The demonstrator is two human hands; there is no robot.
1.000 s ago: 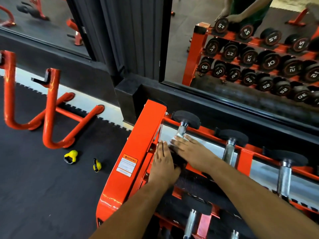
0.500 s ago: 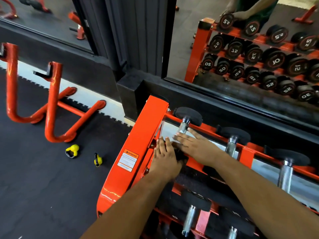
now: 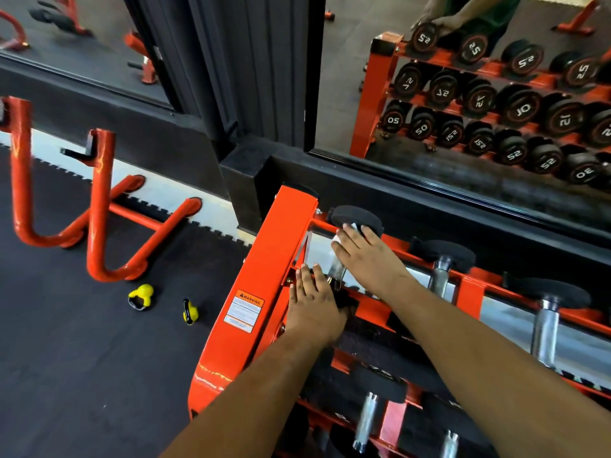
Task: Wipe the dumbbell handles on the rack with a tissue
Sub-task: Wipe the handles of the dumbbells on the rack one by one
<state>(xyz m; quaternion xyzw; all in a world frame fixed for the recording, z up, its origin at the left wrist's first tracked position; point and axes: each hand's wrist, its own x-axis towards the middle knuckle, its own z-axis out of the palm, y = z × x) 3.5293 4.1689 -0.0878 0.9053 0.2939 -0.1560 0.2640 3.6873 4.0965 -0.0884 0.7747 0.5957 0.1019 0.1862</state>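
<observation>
White tissue (image 3: 340, 238) lies under flat right hand (image 3: 367, 256) on chrome handle (image 3: 337, 269); left hand (image 3: 314, 305) flat.

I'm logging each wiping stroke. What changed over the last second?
The right hand slid with the tissue up the first dumbbell handle, from its near part to the far end by the black head. The left hand stayed resting on the near head, and the rack is unmoved.
</observation>
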